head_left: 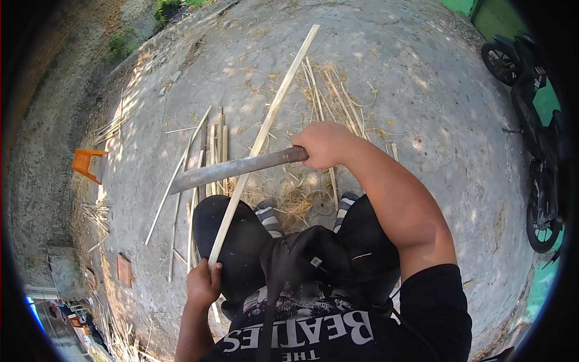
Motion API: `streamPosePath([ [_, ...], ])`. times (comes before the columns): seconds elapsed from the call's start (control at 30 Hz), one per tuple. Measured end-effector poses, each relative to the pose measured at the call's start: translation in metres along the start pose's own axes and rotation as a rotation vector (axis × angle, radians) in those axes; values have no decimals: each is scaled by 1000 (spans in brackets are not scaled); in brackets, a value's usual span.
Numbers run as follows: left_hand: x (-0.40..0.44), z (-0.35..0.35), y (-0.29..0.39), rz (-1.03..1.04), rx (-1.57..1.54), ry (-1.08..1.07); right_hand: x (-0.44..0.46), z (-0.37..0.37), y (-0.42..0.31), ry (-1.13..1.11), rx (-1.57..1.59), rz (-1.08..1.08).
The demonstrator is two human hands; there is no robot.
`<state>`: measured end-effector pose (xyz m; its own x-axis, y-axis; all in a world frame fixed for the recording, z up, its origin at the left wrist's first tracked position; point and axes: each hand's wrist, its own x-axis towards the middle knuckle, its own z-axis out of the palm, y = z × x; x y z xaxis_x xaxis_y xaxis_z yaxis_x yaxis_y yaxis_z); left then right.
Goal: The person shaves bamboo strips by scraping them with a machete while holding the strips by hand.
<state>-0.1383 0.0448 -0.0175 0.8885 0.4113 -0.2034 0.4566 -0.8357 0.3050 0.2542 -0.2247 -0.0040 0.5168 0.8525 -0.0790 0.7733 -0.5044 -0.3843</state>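
My right hand (322, 145) is closed around the handle of a machete (232, 169), whose broad grey blade points left. That blade lies across a long pale bamboo strip (278, 99) in this view; whether the two touch I cannot tell. Down by my left knee, my left hand (204, 283) grips the strip's near end. From there the strip slants up and away to the right, its far end near the top of the view. Several thinner strips (181, 166) lie on the ground to the left, beyond my knee.
Shavings and loose strips (341, 96) litter the concrete ground (446, 175) ahead and between my feet. An orange plastic stool (89, 163) stands at the left, near a brick (123, 269). A black motorcycle (537, 145) is parked along the right side.
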Motion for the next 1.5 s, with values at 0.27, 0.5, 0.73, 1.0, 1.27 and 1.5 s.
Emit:
streamPosePath([
  [0.27,-2,-2,1,-12,10,19,2,-4,66,7,233,363],
  [0.5,-4,-1,1,-13,-16,-4,-5,-13,23,21,44,272],
  [0.73,0,1,-2,18,-33,39,4,-7,-1,55,-85,21],
  [1.0,1,-4,1,9,-5,9,0,0,58,79,52,444],
  [1.27,2,-3,1,20,-29,-12,-1,-6,7,-39,33,96],
  [1.5,-1,1,-6,-10,-32,0,3,-5,45,52,83,165],
])
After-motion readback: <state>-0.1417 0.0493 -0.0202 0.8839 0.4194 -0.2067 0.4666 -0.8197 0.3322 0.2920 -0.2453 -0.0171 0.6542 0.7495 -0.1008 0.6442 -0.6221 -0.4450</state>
